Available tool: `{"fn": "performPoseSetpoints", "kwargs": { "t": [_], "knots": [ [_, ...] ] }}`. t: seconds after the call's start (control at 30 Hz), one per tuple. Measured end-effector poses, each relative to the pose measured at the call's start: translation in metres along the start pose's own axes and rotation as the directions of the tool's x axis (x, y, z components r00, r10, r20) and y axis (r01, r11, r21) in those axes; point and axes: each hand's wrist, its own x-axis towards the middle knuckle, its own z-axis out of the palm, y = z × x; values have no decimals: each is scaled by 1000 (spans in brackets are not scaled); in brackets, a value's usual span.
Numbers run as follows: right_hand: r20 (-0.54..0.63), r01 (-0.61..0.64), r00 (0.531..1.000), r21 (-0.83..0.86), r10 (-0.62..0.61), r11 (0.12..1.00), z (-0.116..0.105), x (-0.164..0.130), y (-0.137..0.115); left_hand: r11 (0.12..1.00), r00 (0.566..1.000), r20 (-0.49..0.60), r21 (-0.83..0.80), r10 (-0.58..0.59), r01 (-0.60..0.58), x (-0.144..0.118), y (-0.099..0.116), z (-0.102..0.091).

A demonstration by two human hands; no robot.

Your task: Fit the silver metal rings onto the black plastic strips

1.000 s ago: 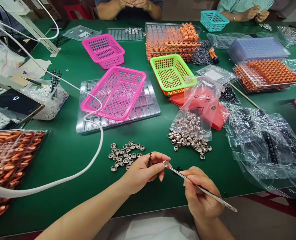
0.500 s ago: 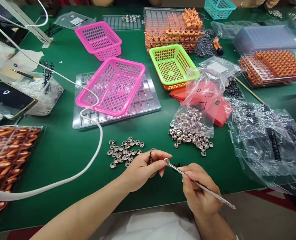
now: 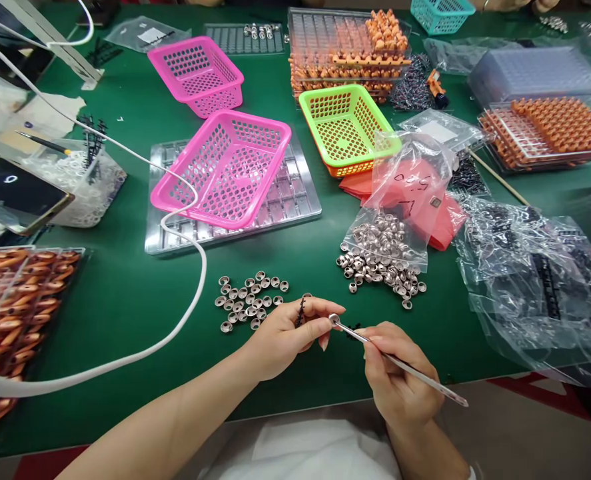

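Between the thumb and forefinger of my left hand (image 3: 285, 340) is a small silver metal cap (image 3: 334, 319). A short black toothed strip (image 3: 301, 312) also sticks up from between the fingers of that hand. My right hand (image 3: 405, 380) grips a slim metal tool (image 3: 352, 333) like a pen, its tip at the cap's opening. Whether the tip carries anything is too small to tell. Loose silver caps (image 3: 250, 300) lie spread on the table left of my hands. Beyond my right hand, more caps (image 3: 378, 257) spill from a clear plastic bag (image 3: 415, 180).
A white cable (image 3: 202, 267) curves across the left side of the green table. Pink baskets (image 3: 225, 167), a lime basket (image 3: 345, 127) and trays of orange parts (image 3: 560, 127) stand farther back. Plastic bags with black strips (image 3: 545, 287) lie at right. Another person's hand shows at the top right.
Both hands stay in nearly the same place, with the tool still at the cap. The tool's rear end has shifted slightly up and left. The whole view has moved a little.
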Motion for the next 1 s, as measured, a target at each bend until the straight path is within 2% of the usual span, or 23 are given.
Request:
{"fn": "performPoseSetpoints", "kwargs": {
  "t": [0.23,0.67,1.0],
  "knots": [
    [-53,-10,999,-4,10,1000,2,-1,0,1000,1000,-10,12,12,-12,-1,0,1],
    [-61,-40,997,21,41,999,2,-2,-1,1000,1000,-10,23,10,-9,-2,2,1],
    [-57,-11,998,10,12,1000,3,0,1,999,1000,-20,39,-4,5,-2,0,0]
  ]
}}
